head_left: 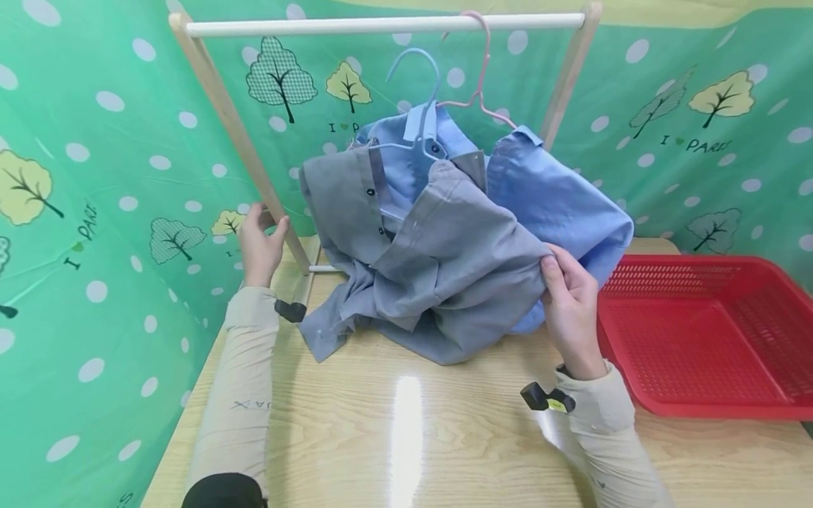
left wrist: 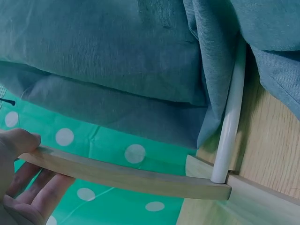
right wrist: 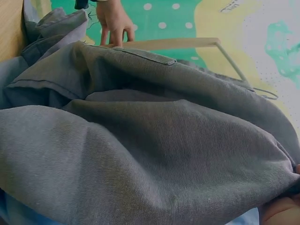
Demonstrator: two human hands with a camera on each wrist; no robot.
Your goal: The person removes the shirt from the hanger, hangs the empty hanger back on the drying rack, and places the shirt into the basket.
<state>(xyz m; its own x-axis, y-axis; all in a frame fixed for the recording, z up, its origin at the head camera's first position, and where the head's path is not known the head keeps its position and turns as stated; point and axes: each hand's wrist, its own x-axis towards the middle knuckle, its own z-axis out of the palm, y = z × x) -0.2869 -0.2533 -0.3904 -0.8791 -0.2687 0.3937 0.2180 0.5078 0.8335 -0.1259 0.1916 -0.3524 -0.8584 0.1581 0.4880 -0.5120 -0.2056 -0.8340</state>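
Grey shirt held out by one side

We have the grey shirt in front of the rack, over the table, with a blue hanger at its open neck. The hanger's hook shows below the white rail, apart from it; we cannot tell what bears its weight. Our right hand pinches the shirt's side between thumb and fingers, drawing the cloth out. Our left hand grips the rack's wooden post, thumb on one face and fingers on the other. From the left wrist we see the white lower bar meeting that post near its foot. Behind the grey shirt, a blue shirt hangs from the rail on a pink hanger. A red basket stands to our right.
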